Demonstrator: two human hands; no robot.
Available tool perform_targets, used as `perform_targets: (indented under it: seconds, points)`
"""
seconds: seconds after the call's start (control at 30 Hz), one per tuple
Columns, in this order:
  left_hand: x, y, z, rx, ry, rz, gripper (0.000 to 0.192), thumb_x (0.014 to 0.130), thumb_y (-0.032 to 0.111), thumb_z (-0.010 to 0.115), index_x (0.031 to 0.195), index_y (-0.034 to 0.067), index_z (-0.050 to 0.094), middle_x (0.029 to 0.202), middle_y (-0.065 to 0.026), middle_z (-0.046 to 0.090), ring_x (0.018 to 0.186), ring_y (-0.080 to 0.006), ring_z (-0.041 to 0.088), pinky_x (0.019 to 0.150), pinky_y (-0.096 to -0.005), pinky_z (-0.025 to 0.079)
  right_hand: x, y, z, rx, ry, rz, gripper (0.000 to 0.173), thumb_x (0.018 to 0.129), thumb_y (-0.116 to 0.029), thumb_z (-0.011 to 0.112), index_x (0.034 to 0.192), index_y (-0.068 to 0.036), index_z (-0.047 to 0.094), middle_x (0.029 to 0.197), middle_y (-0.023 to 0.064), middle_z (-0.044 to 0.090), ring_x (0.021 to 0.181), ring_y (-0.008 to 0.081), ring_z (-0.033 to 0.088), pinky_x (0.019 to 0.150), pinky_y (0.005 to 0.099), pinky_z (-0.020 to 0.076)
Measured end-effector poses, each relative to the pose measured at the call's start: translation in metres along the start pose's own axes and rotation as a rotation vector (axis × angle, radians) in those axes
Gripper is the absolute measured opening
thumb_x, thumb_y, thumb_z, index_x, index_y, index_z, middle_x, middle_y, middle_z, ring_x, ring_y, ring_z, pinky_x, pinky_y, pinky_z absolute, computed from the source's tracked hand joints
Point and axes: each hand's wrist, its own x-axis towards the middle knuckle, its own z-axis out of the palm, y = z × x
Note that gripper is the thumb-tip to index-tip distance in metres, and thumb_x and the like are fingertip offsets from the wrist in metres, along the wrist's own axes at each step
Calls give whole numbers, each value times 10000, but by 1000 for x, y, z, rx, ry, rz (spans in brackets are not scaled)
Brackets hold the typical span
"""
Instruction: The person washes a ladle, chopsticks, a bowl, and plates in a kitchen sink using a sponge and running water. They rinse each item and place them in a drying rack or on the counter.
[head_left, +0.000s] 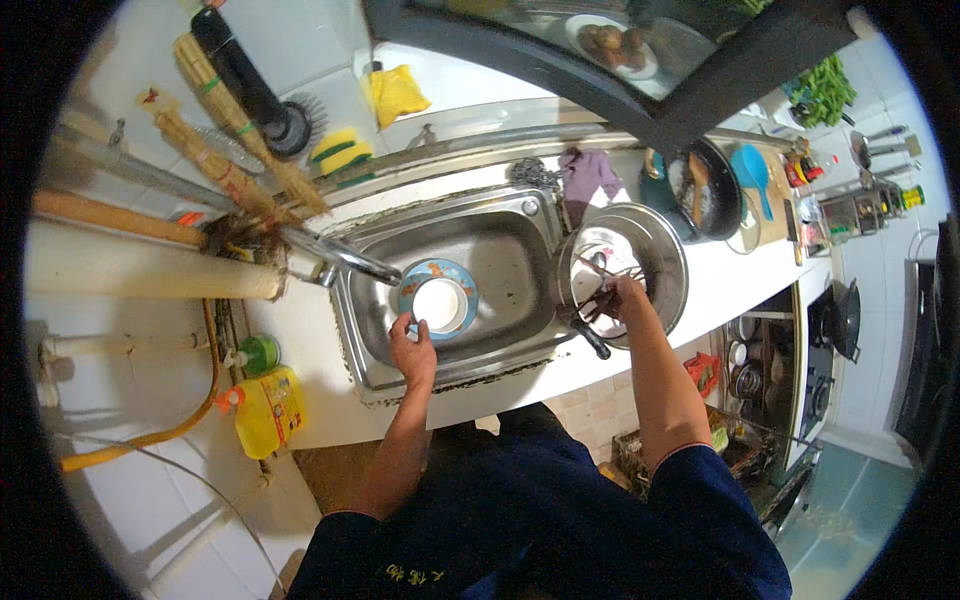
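Note:
In the sink (499, 281), a white bowl (439, 306) sits on a blue plate with orange patterns (459, 274). My left hand (414, 352) is at their near left edge, thumb and fingers apart; whether it grips a rim cannot be told. My right hand (628, 295) reaches into a large metal pot (673, 255) on the counter, closed around a bunch of dark chopsticks (596, 304). A metal spoon (598, 259) shows beside them. Pale dishware (611, 241) lies inside the pot, partly hidden by my hand.
The faucet (352, 259) reaches over the sink's left side. Soap bottles (266, 412) stand left. Steel wool (531, 172) and a purple cloth (591, 176) lie behind; a black pan (720, 191) and blue ladle (752, 169) sit right. A dark-framed window (540, 64) juts overhead. A black handle (592, 341) lies before the pot.

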Motion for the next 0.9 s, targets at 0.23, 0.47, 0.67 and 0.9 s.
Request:
perform_targets:
  seconds: [0.23, 0.47, 0.67, 0.9]
  points:
    - [2, -8, -2, -4, -43, -74, 330, 863, 94, 687, 1174, 34, 593, 1072, -118, 639, 972, -256, 613, 853, -381, 486, -9, -9, 11, 117, -131, 204, 323, 898, -297, 634, 683, -85, 519, 646, 97, 599, 501, 239, 563, 460, 368, 443]
    - [-1, -11, -5, -39, -67, -117, 305, 872, 107, 677, 1157, 30, 602, 1035, -126, 644, 939, -246, 620, 835, -369, 492, 10, -10, 18, 277, -149, 252, 215, 914, -180, 492, 868, 11, 578, 727, 137, 623, 579, 285, 587, 502, 406, 496]
    - [-1, -10, -7, 1, -100, -137, 269, 887, 124, 658, 1138, 34, 619, 985, -115, 652, 887, -221, 623, 806, -350, 493, -25, -12, 14, 322, -138, 27, 267, 944, -130, 474, 698, -29, 494, 611, 79, 505, 545, 231, 519, 520, 325, 450]
    - [3, -22, -5, -106, -106, -133, 205, 897, 93, 635, 1096, 41, 645, 881, -88, 650, 813, -184, 610, 764, -315, 483, -67, -28, -9, -3, -333, 86, 70, 905, -81, 555, 861, -29, 537, 636, 37, 490, 514, 187, 500, 499, 323, 431]
